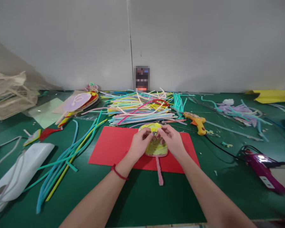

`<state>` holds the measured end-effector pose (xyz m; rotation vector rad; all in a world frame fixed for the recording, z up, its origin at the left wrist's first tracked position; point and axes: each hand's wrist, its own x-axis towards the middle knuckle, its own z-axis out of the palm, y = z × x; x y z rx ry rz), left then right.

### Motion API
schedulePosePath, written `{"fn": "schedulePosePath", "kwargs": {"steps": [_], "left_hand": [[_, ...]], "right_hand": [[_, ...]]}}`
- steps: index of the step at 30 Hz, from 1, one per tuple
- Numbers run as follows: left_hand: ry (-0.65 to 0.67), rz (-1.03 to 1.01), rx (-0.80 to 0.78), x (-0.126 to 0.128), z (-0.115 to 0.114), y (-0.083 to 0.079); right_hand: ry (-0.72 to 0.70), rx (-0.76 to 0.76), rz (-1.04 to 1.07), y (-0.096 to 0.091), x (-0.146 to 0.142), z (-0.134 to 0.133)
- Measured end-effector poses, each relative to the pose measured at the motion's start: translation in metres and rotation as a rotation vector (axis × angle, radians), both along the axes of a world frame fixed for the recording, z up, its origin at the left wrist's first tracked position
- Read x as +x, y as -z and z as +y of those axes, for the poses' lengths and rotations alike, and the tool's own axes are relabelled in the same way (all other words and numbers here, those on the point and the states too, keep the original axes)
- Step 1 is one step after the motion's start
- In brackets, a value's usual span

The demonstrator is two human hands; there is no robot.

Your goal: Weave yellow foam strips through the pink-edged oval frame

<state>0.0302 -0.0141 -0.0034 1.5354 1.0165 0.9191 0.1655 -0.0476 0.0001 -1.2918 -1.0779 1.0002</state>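
Close together, the left hand (140, 143) and the right hand (174, 141) were bent over a small yellow tuft (156, 126), its crumpled, fuzzy surface pinched between thumbs and fingertips. It sat at the top edge of a rounded panel (156, 150) — yellow-green, built of soft-looking strips and edged with a pale rim — which lay near the middle of a smooth, flat red sheet (116, 144). From the panel's lower edge a slim pink handle (159, 172), straight and fuzzy, ran toward the near side of the desk (161, 207), past the sheet's border and onto the dark green top. A thin, knotted red bracelet (120, 173) circled the left wrist. Beyond the sheet stretched a thick heap of pastel stems (139, 110), long, slender and bendable, mostly laid crosswise; a looser bunch of blue, green and yellow stems (71, 153) fanned out to the left. Farther left lay a lilac disc (79, 100) bearing a looped pale cord, and a red tassel (48, 134) of fine strands. To the right of the heap rested an orange glue gun (198, 123), hard and angular — its black cable curving toward a glossy purple block (263, 174) with sockets.
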Motion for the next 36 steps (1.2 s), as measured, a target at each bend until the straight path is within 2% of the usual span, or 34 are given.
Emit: {"fn": "schedulePosePath", "kwargs": {"steps": [5, 10, 15, 19, 23, 27, 32, 36], "left_hand": [[0.014, -0.153, -0.102, -0.001, 0.003, -0.001], [0.05, -0.124, -0.096, -0.002, 0.002, -0.003], [0.042, -0.043, 0.028, -0.002, -0.002, -0.002], [0.012, 0.043, 0.119, -0.006, -0.002, -0.007], [0.131, 0.102, 0.135, -0.014, 0.0, -0.017], [0.274, 0.221, 0.145, -0.02, 0.001, -0.025], [0.232, 0.168, 0.14, -0.018, 0.001, -0.027], [0.159, 0.093, 0.115, -0.016, 0.002, -0.026]], "right_hand": [[-0.024, 0.029, 0.081, 0.0, -0.001, -0.001], [-0.02, 0.013, 0.022, 0.0, -0.002, 0.0], [-0.053, 0.019, -0.067, 0.001, 0.002, -0.001], [-0.159, 0.027, -0.084, -0.001, 0.006, -0.003], [-0.339, -0.026, -0.107, -0.009, 0.007, -0.007], [-0.408, -0.025, -0.157, -0.014, 0.007, -0.008], [-0.39, -0.037, -0.122, -0.014, 0.005, -0.009], [-0.299, -0.036, -0.063, -0.016, 0.003, -0.009]]}}
